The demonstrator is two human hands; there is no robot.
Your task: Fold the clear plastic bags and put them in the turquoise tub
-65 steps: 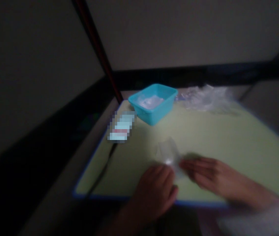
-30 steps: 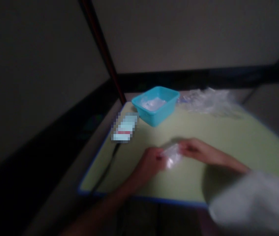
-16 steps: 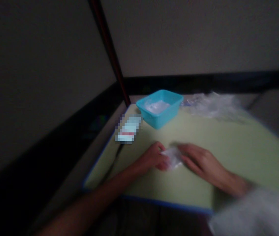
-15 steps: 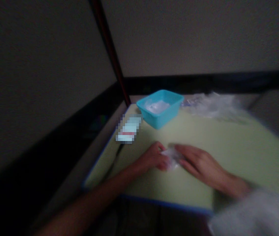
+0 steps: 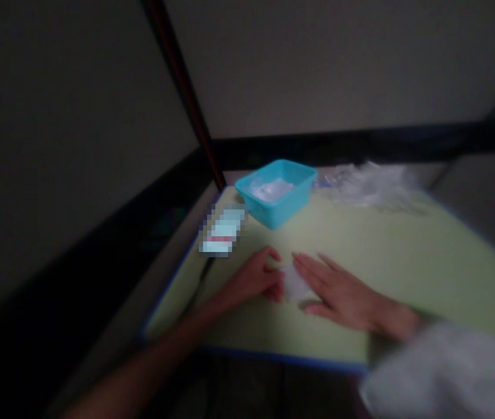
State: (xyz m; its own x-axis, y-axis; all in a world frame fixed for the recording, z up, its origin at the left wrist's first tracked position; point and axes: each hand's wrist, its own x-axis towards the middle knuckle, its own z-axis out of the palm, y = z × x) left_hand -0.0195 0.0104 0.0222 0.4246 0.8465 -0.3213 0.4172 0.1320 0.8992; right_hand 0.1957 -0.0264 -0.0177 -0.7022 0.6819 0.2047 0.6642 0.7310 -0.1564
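A small, pale, see-through plastic piece (image 5: 295, 285) lies on the yellow-green tabletop (image 5: 343, 233) between my two hands. My left hand (image 5: 261, 276) is at its left edge, fingers curled but apart, with the fingertips touching that edge. Stretched out flat, my right hand (image 5: 338, 294) rests over the right part of the piece, its thumb apart from the other fingers. The picture is dim and blurred, so what the piece holds, if anything, cannot be made out.
Behind my hands stands a turquoise basket (image 5: 288, 210) with whitish plastic inside. Left of it lies a pixelated phone-like device (image 5: 224, 230) with a dark cable (image 5: 203, 276). Crumpled clear plastic (image 5: 373, 185) is spread at the back right. Walls rise behind the table.
My right hand has flattened and spread its fingers over the plastic piece. My left hand's fingers have opened somewhat. The whole view has shifted slightly.
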